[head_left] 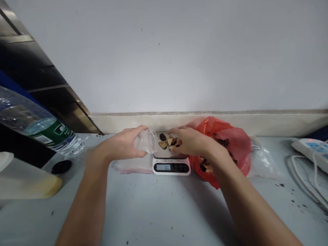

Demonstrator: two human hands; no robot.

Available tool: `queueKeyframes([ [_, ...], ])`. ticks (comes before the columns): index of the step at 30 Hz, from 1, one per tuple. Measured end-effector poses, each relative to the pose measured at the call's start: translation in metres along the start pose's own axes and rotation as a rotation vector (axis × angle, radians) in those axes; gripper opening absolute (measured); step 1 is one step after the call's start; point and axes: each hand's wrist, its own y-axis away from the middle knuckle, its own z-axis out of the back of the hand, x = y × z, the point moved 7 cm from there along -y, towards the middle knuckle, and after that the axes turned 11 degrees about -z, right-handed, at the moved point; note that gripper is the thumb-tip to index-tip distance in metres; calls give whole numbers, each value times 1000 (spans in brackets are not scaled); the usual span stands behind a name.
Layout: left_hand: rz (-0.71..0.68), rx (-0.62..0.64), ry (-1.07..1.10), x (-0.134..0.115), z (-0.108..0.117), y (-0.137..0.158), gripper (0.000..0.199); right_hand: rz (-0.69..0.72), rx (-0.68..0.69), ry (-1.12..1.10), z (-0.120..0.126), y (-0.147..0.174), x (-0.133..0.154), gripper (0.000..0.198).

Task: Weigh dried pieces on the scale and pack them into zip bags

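Note:
My left hand (128, 143) grips a small clear zip bag (145, 140) with a red line along its mouth. The bag's opening faces the kitchen scale (185, 172), whose small display seems to read 10.0. On the scale's plate lie several dried brown-and-cream pieces (163, 145), perhaps slices of root or mushroom. Curled over the right part of these pieces is my right hand (189, 140), with some of them between its thumb and fingers. Just right of the scale, partly behind my right forearm, sits an open red plastic bag (241, 147) holding more such dried pieces.
Flat clear bags (134, 165) lie left of the scale. A water bottle (48, 130), a black cap (61, 166) and a translucent container (28, 182) stand or lie at left. A clear bag (263, 160) and power strip (312, 148) with cable are at right. A wall rises behind.

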Motion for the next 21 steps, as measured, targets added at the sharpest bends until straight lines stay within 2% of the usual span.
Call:
queueKeyframes([
  [6, -58, 83, 16, -8, -14, -5, 95, 39, 13, 4, -11, -7, 9, 44],
  [9, -131, 64, 22, -14, -16, -7, 89, 13, -2, -19, -9, -10, 2, 35],
  [13, -139, 82, 9, -14, -21, -11, 94, 69, -5, -109, 1, -6, -1, 32],
  [18, -267, 46, 79, -26, -20, -15, 81, 278, -111, -371, 21, 10, 12, 17],
  [21, -266, -16, 72, -29, -14, -14, 75, 385, -180, -538, 26, 17, 22, 18],
])
